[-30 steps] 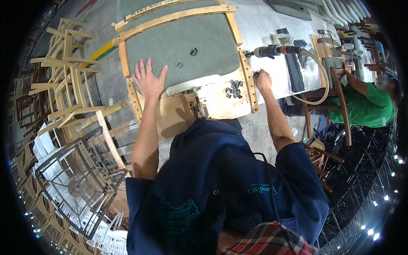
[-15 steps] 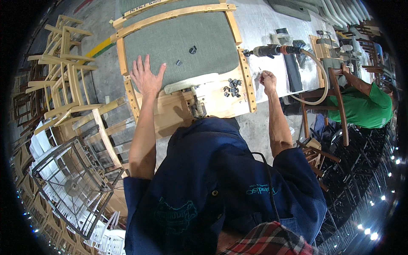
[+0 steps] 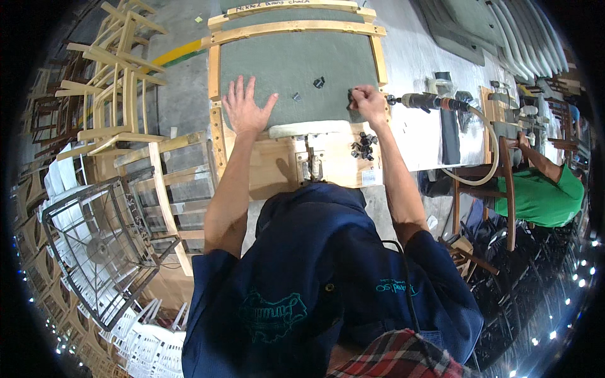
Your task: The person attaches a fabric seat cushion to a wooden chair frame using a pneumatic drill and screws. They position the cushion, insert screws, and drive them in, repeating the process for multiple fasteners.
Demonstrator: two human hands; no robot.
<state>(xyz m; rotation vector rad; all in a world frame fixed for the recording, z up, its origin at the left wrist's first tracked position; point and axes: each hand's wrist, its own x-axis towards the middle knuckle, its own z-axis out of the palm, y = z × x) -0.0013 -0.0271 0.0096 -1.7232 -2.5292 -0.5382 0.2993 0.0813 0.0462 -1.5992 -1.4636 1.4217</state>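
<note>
My left hand [image 3: 247,108] lies flat with fingers spread on the left part of a grey-green padded panel [image 3: 296,60] inside a wooden frame [image 3: 296,26]. Over the panel's right edge, my right hand [image 3: 368,104] is closed, fingertips pressed together; whatever they hold is too small or hidden to name. A dark patch, perhaps a black piece or shadow, shows beside those fingertips. Two small black pieces [image 3: 319,82] lie on the panel between my hands. Several more black pieces [image 3: 363,146] sit in a pile on the wooden board just below my right hand.
A power screwdriver [image 3: 428,101] with a pale hose [image 3: 488,151] lies right of the frame. A metal toggle clamp [image 3: 313,165] is at the near edge. Wooden chair frames [image 3: 123,82] and a wire-caged fan [image 3: 97,249] stand left. A person in green [image 3: 545,195] works at right.
My right hand has moved left from beside the frame to over the panel's right edge. My left hand stays flat on the panel. The whole view has shifted.
</note>
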